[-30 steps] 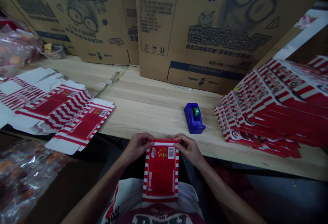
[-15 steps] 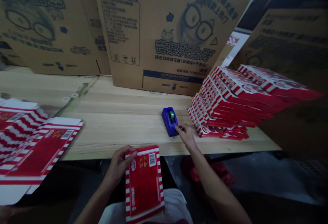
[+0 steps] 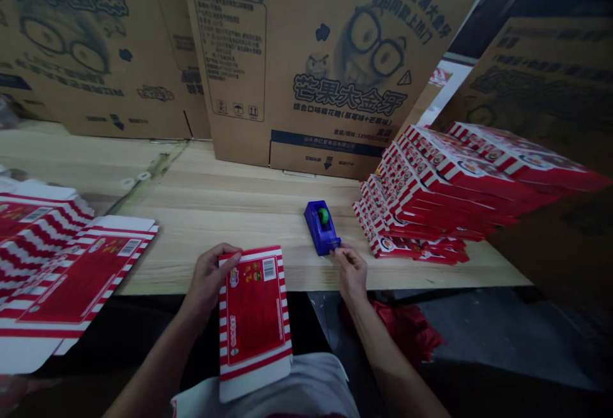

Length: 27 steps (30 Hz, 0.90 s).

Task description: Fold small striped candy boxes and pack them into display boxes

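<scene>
My left hand (image 3: 211,274) is closed on the top left corner of a flat red box (image 3: 256,316) with white stripes along its edges, a barcode and a white flap at its lower end. The thumb lies on the printed face. My right hand (image 3: 352,271) is pinched at the cutter end of a blue tape dispenser (image 3: 320,226), thumb and forefinger together on the end of the tape. The strip itself is too thin to see clearly. A green roll (image 3: 323,216) sits in the dispenser, which stands on the wooden table (image 3: 249,207).
Stacked red-and-white boxes (image 3: 431,194) stand to the right. Flat striped cartons (image 3: 86,277) overlap at the left, jutting past the table edge. Large brown cardboard boxes (image 3: 335,67) line the back. Red material (image 3: 407,328) lies below the table. Part of another person's hand (image 3: 19,392) shows at lower left.
My left hand has raised the red box and shifted it slightly left, so its lower white flap shows. My right hand has drawn slightly down toward me from the dispenser's cutter end.
</scene>
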Tool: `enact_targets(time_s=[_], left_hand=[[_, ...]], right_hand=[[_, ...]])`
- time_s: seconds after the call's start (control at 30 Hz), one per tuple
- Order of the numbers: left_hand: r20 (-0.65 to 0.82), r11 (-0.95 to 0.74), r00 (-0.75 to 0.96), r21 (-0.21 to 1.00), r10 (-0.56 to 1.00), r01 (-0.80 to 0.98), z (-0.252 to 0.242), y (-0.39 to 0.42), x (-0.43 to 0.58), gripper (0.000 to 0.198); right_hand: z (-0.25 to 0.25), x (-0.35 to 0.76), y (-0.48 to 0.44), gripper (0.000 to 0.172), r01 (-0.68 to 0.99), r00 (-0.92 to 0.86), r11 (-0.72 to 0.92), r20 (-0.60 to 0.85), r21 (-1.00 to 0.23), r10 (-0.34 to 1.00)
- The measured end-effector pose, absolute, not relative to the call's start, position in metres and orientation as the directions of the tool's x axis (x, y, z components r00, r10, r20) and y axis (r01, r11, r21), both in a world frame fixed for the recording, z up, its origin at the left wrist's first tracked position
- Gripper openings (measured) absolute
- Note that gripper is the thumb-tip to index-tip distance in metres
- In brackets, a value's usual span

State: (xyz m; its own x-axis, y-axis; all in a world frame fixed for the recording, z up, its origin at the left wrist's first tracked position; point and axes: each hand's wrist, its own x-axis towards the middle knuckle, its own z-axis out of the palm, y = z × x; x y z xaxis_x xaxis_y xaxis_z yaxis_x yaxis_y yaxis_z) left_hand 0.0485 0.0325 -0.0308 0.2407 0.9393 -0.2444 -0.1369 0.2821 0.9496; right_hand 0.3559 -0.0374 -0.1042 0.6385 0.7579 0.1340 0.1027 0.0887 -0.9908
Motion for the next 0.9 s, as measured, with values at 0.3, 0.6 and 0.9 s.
enact_targets(time_s=[0.3, 0.6, 0.9], left_hand=[[-0.112, -0.045, 0.633, 0.973, 0.766, 0.225, -0.015, 0.070, 0.045, 0.025], [-0.049, -0.157, 0.735, 0.965, 0.676, 0.209, -0.017, 0.049, 0.061, 0.013], [0.054, -0.178, 0.909, 0.984, 0.413, 0.023, 0.022, 0.029, 0.051, 0.022]], right_hand=[[-0.089, 0.336, -0.055, 0.024, 0.163, 0.558, 0.087, 0.165, -0.983, 0.814], [-0.029, 0.264, -0.019, 0.029, 0.406, -0.346, 0.265, 0.121, -0.875, 0.931], [-0.054, 0.251, -0.023, 0.055, 0.039, -0.706, -0.492, -0.372, -0.870, 0.603]])
